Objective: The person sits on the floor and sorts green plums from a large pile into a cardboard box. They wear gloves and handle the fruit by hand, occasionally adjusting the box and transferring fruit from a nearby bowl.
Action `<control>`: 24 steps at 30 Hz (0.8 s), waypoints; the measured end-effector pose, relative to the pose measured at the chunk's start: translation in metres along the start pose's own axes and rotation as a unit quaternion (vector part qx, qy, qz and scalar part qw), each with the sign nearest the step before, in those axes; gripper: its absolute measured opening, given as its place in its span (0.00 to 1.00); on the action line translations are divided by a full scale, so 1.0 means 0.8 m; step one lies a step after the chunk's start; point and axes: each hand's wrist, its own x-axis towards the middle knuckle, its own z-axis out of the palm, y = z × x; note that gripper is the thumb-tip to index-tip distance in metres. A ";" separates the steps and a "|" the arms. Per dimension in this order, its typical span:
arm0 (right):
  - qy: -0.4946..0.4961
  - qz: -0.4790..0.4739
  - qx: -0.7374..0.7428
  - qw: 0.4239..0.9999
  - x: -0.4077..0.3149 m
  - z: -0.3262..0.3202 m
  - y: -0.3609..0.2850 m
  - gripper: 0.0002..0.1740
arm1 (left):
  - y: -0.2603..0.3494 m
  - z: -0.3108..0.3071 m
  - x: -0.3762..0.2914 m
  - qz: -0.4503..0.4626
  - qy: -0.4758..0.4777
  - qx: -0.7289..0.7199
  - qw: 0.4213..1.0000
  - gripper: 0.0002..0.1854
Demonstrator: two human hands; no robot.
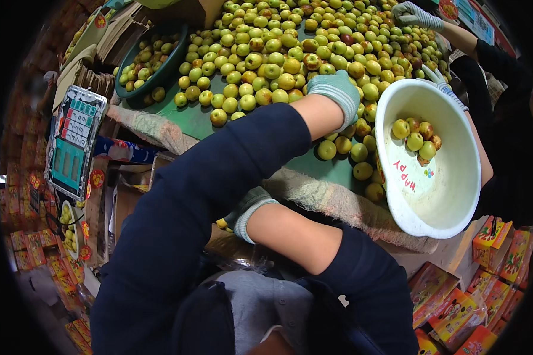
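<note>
My left hand (336, 95), in a pale green knitted glove with a striped cuff, reaches over a broad heap of green and reddish-brown jujubes (271, 71) on the green table surface (195, 117). Its fingers curl down among the fruit; whether they hold one is hidden. My right hand (251, 211), gloved alike, is low under my left forearm, below the table's padded edge. Its fingers are mostly hidden behind the sleeve, beside a few yellowish fruits (222, 223). Right of my left hand, a white plastic basin (444, 195) holds several jujubes (414, 141).
A dark green basin (121, 84) of jujubes stands at the left, near a digital scale panel (75, 142). A rolled towel (337, 199) pads the table edge. At the right, a co-worker's gloved hand (415, 15) touches the heap; another is behind the white basin. Printed boxes (457, 310) lie lower right.
</note>
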 end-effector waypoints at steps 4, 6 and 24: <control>0.022 -0.021 -0.029 0.999 0.004 0.000 0.006 0.17 | 0.003 0.000 0.012 -0.005 -0.012 -0.019 1.000 0.25; 0.016 -0.032 -0.048 0.998 0.006 -0.004 0.006 0.17 | 0.000 0.007 0.012 0.004 -0.003 -0.007 1.000 0.24; -0.088 -0.059 -0.193 0.975 -0.010 -0.006 -0.006 0.17 | -0.229 0.037 -0.238 0.163 -0.055 -0.233 0.957 0.22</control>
